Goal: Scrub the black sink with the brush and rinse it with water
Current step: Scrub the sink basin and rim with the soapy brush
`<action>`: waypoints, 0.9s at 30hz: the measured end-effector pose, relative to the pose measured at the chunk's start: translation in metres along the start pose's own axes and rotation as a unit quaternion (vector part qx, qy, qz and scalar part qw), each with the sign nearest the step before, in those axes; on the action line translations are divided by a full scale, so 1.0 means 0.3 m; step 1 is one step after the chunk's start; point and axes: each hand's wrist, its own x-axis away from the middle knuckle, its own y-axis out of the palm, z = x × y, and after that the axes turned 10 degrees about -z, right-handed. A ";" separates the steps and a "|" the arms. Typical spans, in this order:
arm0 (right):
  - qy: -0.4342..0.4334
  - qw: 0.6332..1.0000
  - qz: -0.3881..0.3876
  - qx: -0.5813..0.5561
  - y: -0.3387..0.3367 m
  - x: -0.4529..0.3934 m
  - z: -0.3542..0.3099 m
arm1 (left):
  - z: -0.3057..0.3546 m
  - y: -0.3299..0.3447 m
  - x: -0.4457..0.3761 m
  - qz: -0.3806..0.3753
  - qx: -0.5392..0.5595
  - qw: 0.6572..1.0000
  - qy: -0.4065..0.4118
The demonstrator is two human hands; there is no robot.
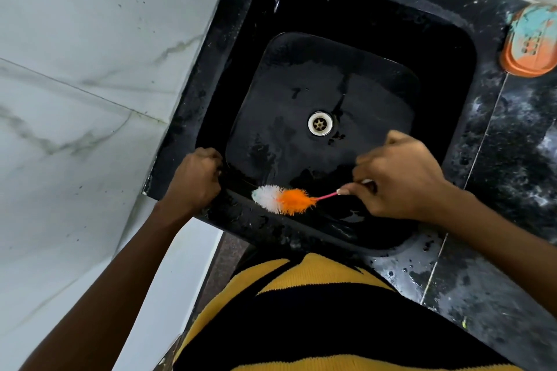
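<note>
I am looking straight down into a black sink (446, 48) set in a dark speckled stone counter (512, 135), wet and streaked with pale residue. A pale marbled wall (75, 69) with grey veins and thin joint lines runs off beyond my left hand. The basin is square with rounded corners, glossy and wet, and a round pale metal drain (320, 123) with small holes sits on its floor just ahead of my right hand.

My left hand (196, 178) is curled shut over the near left rim of the sink, gripping the edge. My right hand (398, 181) is closed around the thin pink handle of the brush (284, 198), thumb and fingers pinching the stem. The brush lies between my two hands, its head pointing toward the left one, pressed against the near inner wall of the basin just under the rim. Its bristles are fluffy and frayed, white at the tip and orange nearer the handle.

Well beyond my right hand, on the counter's far corner, rests an orange soap dish (530, 48) with a rounded shape and smears of teal on top; small slots show in it, but I can read no writing anywhere.

Below my arms I see a knitted top (316, 310) in yellow and black stripes.
</note>
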 end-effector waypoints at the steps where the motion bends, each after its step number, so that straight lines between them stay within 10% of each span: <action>1: 0.000 1.000 0.001 0.000 0.000 0.000 -0.001 | 0.001 -0.005 0.006 0.015 -0.007 1.000 0.006; 13: -0.137 0.986 -0.011 0.097 -0.029 -0.177 -0.103 | -0.030 -0.030 -0.011 0.031 0.017 0.999 0.007; 21: 0.070 0.994 -0.075 -0.030 0.019 -0.047 -0.125 | -0.028 -0.017 -0.017 0.026 0.007 1.000 0.005; 27: 0.059 0.976 -0.143 -0.152 0.065 -0.147 -0.398 | -0.030 -0.011 0.013 0.067 0.065 0.996 -0.013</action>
